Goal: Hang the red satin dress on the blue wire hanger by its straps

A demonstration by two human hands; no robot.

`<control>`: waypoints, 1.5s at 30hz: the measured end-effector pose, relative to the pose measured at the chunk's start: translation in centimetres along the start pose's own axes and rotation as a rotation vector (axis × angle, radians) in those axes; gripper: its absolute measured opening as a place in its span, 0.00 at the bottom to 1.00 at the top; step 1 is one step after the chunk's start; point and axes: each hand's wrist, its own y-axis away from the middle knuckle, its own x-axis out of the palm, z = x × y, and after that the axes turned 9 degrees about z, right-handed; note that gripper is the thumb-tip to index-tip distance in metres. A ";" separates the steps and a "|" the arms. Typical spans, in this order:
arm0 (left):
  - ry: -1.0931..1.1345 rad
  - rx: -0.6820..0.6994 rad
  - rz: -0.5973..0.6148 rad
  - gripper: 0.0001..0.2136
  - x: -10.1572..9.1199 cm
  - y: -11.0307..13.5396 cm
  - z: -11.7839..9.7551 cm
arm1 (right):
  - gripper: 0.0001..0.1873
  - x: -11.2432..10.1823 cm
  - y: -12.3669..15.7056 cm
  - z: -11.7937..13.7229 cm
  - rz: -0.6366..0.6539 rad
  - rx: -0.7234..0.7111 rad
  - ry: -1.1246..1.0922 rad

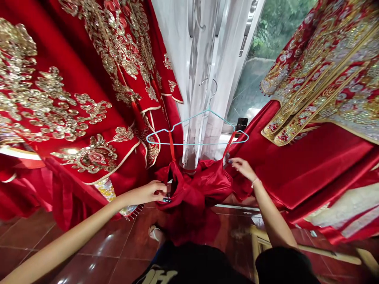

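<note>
A red satin dress hangs by thin straps from a light blue wire hanger in front of me. Its bodice bunches at the top, and the skirt falls toward the floor. My left hand is closed on the left edge of the bodice, the fingers curled and the thumb along the fabric. On the other side, my right hand reaches in with fingers stretched and slightly apart. Its fingertips are close to the right strap; whether they touch it I cannot tell. The hanger's metal hook points upward against the white curtain.
Red garments with gold sequin embroidery crowd the left. Another beaded red outfit hangs at the right. Behind are a white curtain, a window and a dark phone-like device. A wooden frame stands low on the tiled floor.
</note>
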 end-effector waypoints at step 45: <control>0.345 0.384 -1.317 0.28 -14.1 -5.2 0.5 | 0.63 -2.9 -0.4 3.5 -0.471 -0.453 -0.291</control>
